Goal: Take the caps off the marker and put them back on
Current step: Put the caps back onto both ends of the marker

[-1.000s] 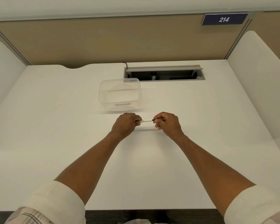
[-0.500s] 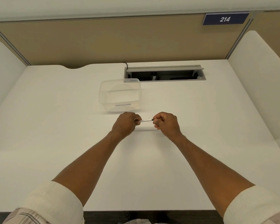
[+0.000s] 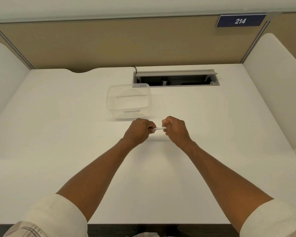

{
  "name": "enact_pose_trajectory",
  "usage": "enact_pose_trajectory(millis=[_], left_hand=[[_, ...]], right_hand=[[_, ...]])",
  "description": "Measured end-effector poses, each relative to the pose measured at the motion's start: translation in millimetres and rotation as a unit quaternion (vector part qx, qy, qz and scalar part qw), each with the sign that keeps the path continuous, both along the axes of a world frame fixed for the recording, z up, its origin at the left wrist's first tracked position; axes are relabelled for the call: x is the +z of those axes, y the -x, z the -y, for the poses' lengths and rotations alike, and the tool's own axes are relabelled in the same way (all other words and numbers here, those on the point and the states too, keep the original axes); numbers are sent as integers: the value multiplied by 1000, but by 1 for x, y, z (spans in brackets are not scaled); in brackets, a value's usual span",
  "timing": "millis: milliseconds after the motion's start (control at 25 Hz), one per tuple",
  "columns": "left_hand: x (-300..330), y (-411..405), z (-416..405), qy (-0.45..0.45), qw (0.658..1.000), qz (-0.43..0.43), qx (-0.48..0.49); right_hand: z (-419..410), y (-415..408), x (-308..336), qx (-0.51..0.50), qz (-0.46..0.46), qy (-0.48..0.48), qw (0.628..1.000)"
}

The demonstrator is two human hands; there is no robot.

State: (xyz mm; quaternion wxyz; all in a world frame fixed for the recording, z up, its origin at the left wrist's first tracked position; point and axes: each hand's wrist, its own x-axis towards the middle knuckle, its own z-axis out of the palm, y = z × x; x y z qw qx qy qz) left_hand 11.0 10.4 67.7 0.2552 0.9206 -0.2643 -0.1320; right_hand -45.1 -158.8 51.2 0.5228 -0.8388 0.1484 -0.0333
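A thin white marker (image 3: 159, 128) lies level, running left to right, held just above the white desk (image 3: 58, 134) between the person's two fists. Only its short middle stretch shows; both ends, and any caps on them, are hidden inside the fingers. The left hand (image 3: 138, 131) is curled tight around the marker's left end, knuckles up. The right hand (image 3: 175, 128) is likewise closed around the right end, its fingers folded over the tip. The two hands sit close together, apart by the bare piece of the barrel. Just beyond them, a little to the left, stands a clear plastic box (image 3: 128, 100) with nothing visible in it. Farther back and to the right, a grey cable slot (image 3: 176, 78) is sunk into the desk. On the far wall panel, upper right, hangs a blue sign (image 3: 240, 21) reading 214.
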Motion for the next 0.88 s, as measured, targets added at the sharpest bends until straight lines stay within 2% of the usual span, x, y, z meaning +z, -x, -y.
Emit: enact_pose_trajectory(millis=[120, 320, 400, 520, 600, 720, 880], left_hand=[[2, -4, -5, 7, 1000, 4, 14], [0, -6, -10, 5, 999, -23, 22], [0, -5, -9, 8, 999, -36, 19], [0, -6, -9, 5, 999, -44, 13], [-1, -6, -12, 4, 999, -43, 6], [-4, -6, -16, 6, 1000, -19, -9], [-2, -3, -19, 20, 999, 25, -13]], right_hand=[[11, 6, 0, -30, 2, -92, 995], [17, 13, -4, 25, 11, -56, 998], [17, 12, -3, 57, 24, 2, 998], [23, 10, -5, 129, 31, 192, 972], [23, 10, -3, 151, 32, 239, 959], [18, 10, -1, 161, 38, 183, 969], [12, 11, 1, 112, -12, 20, 993]])
